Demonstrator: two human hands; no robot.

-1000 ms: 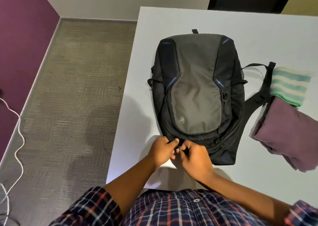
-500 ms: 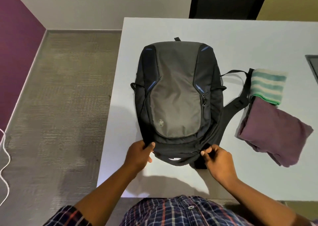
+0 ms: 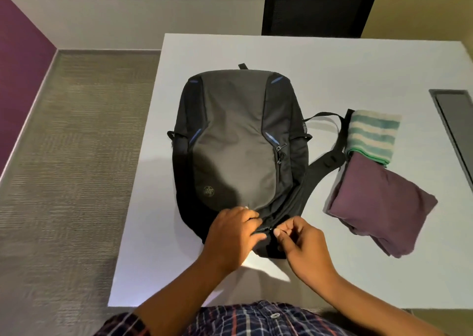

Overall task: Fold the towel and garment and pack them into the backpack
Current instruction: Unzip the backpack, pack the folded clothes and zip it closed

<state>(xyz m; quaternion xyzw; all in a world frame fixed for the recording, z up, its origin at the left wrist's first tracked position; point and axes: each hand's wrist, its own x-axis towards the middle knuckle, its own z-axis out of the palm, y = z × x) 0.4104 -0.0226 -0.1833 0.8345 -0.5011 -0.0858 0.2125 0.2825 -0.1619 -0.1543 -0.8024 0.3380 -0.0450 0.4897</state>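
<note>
The left hand is at 7 o'clock of the bag. Its fingers are curled together and grip the fabric just beside the zip. It should keep this cloth tight and flat, so that the slider meets no wrinkle.

The grey and black nylon backpack lies flat, front panel up, in the middle of the smooth white table. Its shell looks thin, slippery and rather empty, so it can bunch easily.

The right hand is at 5 o'clock of the bag. Thumb and forefinger are clamped together on the small zip pull, which I see only partly. I judge that the main compartment is being unzipped. A pull along the curved track, not upward, would serve best.

At 3 o'clock of the bag, touching its black webbing strap, lies the folded purple garment, soft and thick. Beyond it, at 2 o'clock, is the folded green and cream striped terry towel. These 2 pieces are not yet packed.
</note>
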